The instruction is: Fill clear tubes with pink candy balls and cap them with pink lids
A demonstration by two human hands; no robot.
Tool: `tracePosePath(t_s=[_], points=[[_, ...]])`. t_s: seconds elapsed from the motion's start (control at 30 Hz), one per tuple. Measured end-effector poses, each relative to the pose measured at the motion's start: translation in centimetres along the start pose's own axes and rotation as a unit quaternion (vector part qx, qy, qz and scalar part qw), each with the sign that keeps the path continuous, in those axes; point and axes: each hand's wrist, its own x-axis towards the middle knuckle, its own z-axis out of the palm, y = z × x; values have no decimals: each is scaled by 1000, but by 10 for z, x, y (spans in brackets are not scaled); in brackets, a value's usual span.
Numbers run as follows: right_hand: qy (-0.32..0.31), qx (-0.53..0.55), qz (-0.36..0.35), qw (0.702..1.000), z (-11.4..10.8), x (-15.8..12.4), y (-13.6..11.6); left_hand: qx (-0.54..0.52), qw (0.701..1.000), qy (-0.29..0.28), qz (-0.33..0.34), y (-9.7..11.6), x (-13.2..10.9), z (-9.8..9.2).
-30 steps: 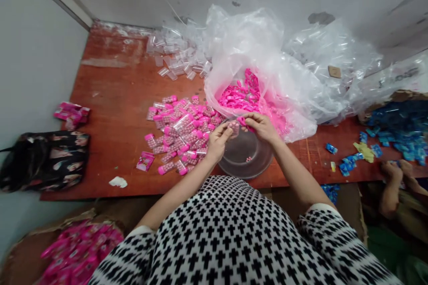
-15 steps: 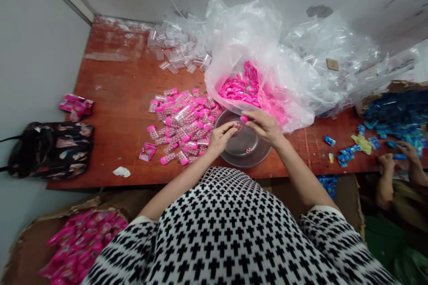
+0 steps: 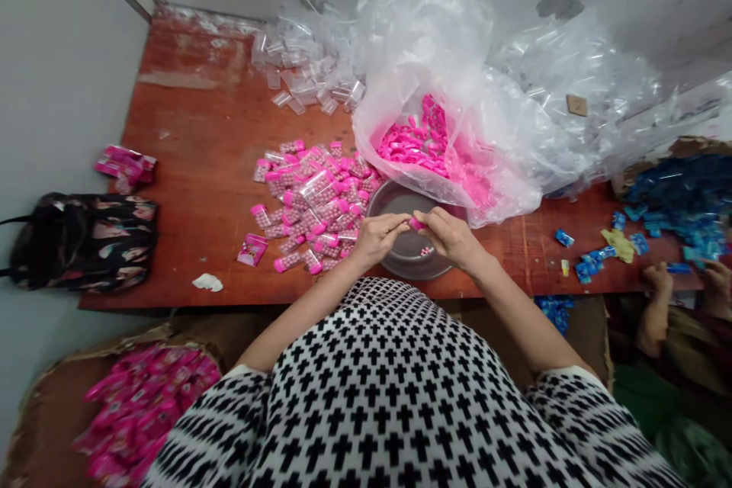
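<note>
My left hand (image 3: 380, 236) is closed in a pinch around a small clear candy tube, mostly hidden by my fingers. Between finger and thumb, my right hand (image 3: 451, 235) grips a pink cap (image 3: 417, 223) at the tube's end; whether it is seated there I cannot tell. Both hands meet over a grey basin (image 3: 409, 265), with a few pink candy balls (image 3: 425, 252) at its bottom. Beside my left hand lies a heap of filled tubes with pink caps (image 3: 317, 206). Behind the basin, an open plastic bag (image 3: 394, 168) holds loose pink caps (image 3: 415, 141).
Empty clear tubes (image 3: 309, 76) lie at the back, near more clear bags (image 3: 572, 91). A patterned bag (image 3: 114, 240) and pink packets (image 3: 126, 166) sit at left. A box of pink packets (image 3: 149, 404) stands below. At right, a co-worker's hands (image 3: 660, 282) are near blue pieces (image 3: 680, 198).
My right hand has come down with the pink cap to meet the tube in my left hand. The tube's candies, visible before, are now covered by my fingers. The view has shifted slightly.
</note>
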Motion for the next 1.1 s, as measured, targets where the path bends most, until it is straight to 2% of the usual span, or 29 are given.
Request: tracePosePath(t_s=[0.07, 0.13, 0.2, 0.3, 0.37, 0.4, 0.5, 0.6, 0.7, 0.77, 0.93, 1.03, 1.1], points=[[18, 29, 18, 999, 3, 0, 0, -19, 1000, 8, -17, -3, 0, 2], [47, 106, 49, 992, 5, 2, 0, -65, 996, 18, -51, -7, 1, 5], [67, 233, 98, 965, 5, 1, -2, -136, 985, 38, -95, -11, 2, 6], [78, 447, 175, 874, 6, -4, -4, -211, 966, 67, -134, -13, 2, 4], [97, 533, 213, 813, 9, -8, -3, -198, 969, 64, -131, -12, 1, 0], [112, 554, 228, 792, 11, -9, -2, -175, 976, 56, -120, -11, -1, -2], [117, 576, 262, 765, 15, -6, 1, -94, 993, 29, -66, -8, -5, -5], [25, 604, 296, 740, 17, -1, -1, -59, 998, 12, -19, -6, -10, -2], [-50, 654, 323, 683, 22, 1, -10, -60, 998, 23, -7, -7, -14, 2], [-30, 681, 329, 653, 28, 0, -16, -57, 998, 24, -14, -8, -17, 2], [58, 704, 361, 608, 53, -2, -22, -5, 1000, 16, -16, -15, -24, 1], [74, 693, 393, 600, 68, -1, -25, 12, 999, 11, -42, -25, -28, 0], [68, 682, 400, 608, 79, -3, -29, 2, 997, 8, -74, -34, -32, -3]])
